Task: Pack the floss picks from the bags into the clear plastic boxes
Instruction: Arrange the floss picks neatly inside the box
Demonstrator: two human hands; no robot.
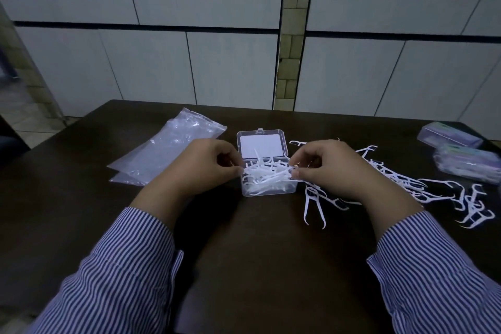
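Bundle: white plastic floss picks [267,175] held directly above the open clear plastic box [267,190], partly inside it.
Long axis: runs left to right, along the box's longer side.
Left hand [210,164]: fingertips pinch the bundle's left end.
Right hand [322,165]: fingertips pinch the right end.
Remaining stock: loose white floss picks [406,184] on the dark table [257,252], nearer the right hand.
Next move (judged): lower the bundle level into the box.

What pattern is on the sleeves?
Blue and white stripes on the sleeves, seen in the head view.
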